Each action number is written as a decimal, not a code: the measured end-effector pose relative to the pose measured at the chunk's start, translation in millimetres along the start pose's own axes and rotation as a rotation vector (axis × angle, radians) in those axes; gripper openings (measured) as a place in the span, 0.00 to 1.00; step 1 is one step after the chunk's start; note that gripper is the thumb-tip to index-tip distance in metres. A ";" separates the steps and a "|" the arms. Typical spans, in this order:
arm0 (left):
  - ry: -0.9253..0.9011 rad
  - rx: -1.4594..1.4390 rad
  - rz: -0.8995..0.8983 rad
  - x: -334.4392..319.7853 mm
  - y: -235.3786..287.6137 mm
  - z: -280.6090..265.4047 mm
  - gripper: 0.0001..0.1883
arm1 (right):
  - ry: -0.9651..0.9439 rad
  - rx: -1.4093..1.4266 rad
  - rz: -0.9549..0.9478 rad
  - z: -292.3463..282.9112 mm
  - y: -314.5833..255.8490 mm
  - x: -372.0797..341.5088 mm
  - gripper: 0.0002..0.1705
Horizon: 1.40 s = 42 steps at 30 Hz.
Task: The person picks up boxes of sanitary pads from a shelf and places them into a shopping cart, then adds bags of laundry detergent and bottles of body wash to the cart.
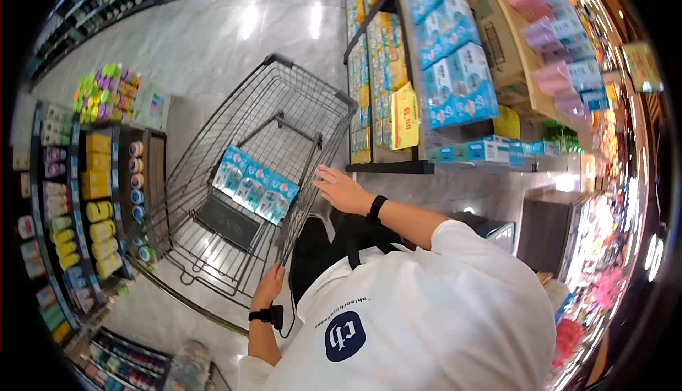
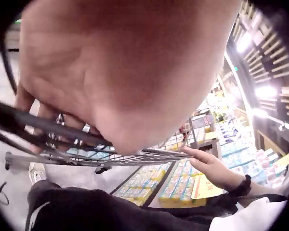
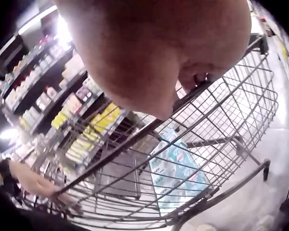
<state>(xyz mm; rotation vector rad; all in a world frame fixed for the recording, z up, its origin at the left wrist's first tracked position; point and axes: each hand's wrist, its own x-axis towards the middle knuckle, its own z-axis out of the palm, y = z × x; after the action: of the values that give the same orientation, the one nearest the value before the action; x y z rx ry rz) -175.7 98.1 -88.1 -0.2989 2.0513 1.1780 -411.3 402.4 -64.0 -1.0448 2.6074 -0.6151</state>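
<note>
A wire shopping cart (image 1: pixel 206 128) stands along the person's front. Blue-and-white packs (image 1: pixel 254 185) lie side by side in its basket, beside a dark plastic panel (image 1: pixel 229 222). At the near side rail, the left hand (image 1: pixel 268 288) grips the metal; in the left wrist view its fingers (image 2: pixel 43 118) pass over the rail (image 2: pixel 43 126) and come down behind it. Farther along the same side, the right hand (image 1: pixel 344 191) rests on the rim with fingers fairly straight. In the right wrist view its thumb lies on the near side of the rim (image 3: pixel 144 130), fingertips beyond.
Display racks with yellow packs (image 1: pixel 387 50) and large blue-and-white packs (image 1: pixel 460 85) stand close on the right, bearing a yellow price sign (image 1: pixel 404 117). Shelves with yellow packages (image 1: pixel 101 213) stand left of the cart. Grey tiled floor (image 1: pixel 277 7) extends beyond the cart.
</note>
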 end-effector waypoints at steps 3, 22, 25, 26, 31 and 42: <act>-0.128 0.141 -0.035 5.2 13.1 -15.4 0.26 | 0.113 0.053 0.047 -3.2 7.8 -27.1 0.22; 0.505 0.979 0.190 46.5 163.2 93.9 0.26 | 0.067 0.482 0.571 -27.6 144.0 -410.9 0.18; 0.588 0.955 0.278 39.3 209.7 138.8 0.22 | 0.120 0.473 0.629 -47.1 163.6 -455.6 0.19; 0.583 0.944 0.299 41.1 216.2 147.2 0.21 | 0.122 0.445 0.661 -52.1 169.6 -465.1 0.19; 0.397 0.617 0.431 82.9 215.0 163.4 0.20 | 0.236 0.588 0.769 -87.4 178.0 -467.8 0.19; 0.349 0.104 0.882 71.8 482.1 165.0 0.36 | 0.980 0.350 0.282 -260.3 152.6 -367.8 0.34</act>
<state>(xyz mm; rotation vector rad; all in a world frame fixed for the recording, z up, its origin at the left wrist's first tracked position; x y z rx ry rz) -399.5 510.2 123.7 0.5544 2.6448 1.5821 -343.9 834.8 122.6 -0.2476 3.1025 -1.7673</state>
